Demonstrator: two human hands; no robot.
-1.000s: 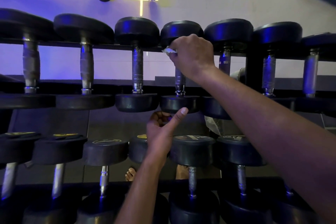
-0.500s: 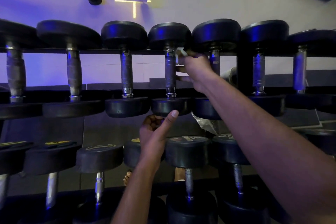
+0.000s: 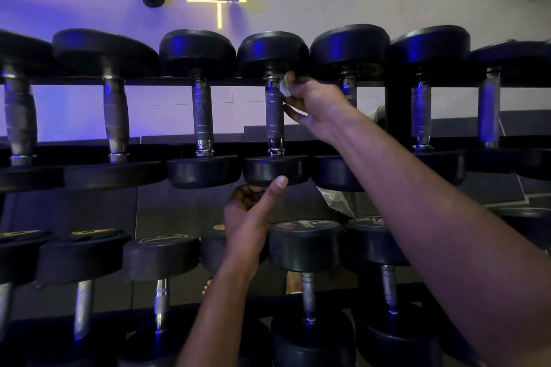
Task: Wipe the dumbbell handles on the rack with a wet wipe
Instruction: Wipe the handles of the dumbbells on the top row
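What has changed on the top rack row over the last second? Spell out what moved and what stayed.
The right hand, pinching the wet wipe, came off the handle it had been wrapped around; it now sits beside that handle's right side near the top, the wipe against the bar. The left hand stayed under that dumbbell's near head, thumb on it. No dumbbell moved.

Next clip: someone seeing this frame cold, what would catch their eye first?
Probably the right hand at centre frame, pinching a crumpled white wipe against the top of a steel dumbbell handle on the upper rack row. Just below, the left hand grips the near head of that same dumbbell, thumb up on its face. Behind everything, violet light washes the pale floor.
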